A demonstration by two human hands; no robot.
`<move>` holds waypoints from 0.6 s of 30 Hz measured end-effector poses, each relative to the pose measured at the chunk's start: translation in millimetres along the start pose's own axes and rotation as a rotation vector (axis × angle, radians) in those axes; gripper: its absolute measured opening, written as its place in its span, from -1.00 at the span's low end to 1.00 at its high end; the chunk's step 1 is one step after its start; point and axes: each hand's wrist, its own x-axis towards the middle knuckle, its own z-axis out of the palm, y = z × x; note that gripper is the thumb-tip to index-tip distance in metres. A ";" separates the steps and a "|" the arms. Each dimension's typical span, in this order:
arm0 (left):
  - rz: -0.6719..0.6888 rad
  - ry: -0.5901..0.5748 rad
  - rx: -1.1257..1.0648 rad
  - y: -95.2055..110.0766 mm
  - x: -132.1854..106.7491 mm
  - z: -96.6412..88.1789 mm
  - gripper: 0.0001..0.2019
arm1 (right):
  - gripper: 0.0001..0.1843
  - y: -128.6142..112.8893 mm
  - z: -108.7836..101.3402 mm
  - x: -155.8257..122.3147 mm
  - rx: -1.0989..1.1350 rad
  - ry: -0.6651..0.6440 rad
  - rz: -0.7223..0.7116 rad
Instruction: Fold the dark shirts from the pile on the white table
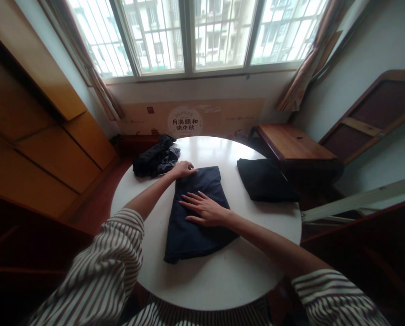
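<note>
A folded navy garment [198, 242] lies on the white round table [209, 280], wider at its near end than at its far end. My right hand [205, 209] rests flat on the middle of it, fingers spread and pointing left. At the garment's far left corner, my left hand [183, 170] has its fingers curled in and closed on the cloth edge. The fingertips there are partly hidden. What kind of garment it is cannot be made out.
A crumpled heap of black and grey clothes [154, 156] sits at the table's far left. On the right lies a folded black garment [265, 180], reaching the table's edge. A low wooden table [297, 142] stands beyond, and orange-brown cabinets [59, 158] line the left.
</note>
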 end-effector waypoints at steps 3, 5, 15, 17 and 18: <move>0.035 -0.029 -0.015 9.7 5.5 1.0 -0.75 | -0.29 -1.0 2.4 -3.4 -0.019 0.015 0.034; 0.047 -0.032 -0.016 10.1 8.9 -0.3 -0.77 | -0.29 -5.0 2.9 -7.2 -0.037 0.025 0.063; 0.151 0.095 0.129 32.5 -18.6 13.7 -0.77 | -0.04 -52.4 15.0 -69.9 0.045 -0.009 -0.040; 0.264 0.139 0.188 44.9 -37.6 25.0 -0.70 | -0.05 -54.2 15.7 -81.6 0.036 -0.008 -0.038; 0.318 0.140 0.212 49.6 -46.9 30.5 -0.67 | -0.12 -53.4 15.7 -86.9 0.014 0.002 -0.034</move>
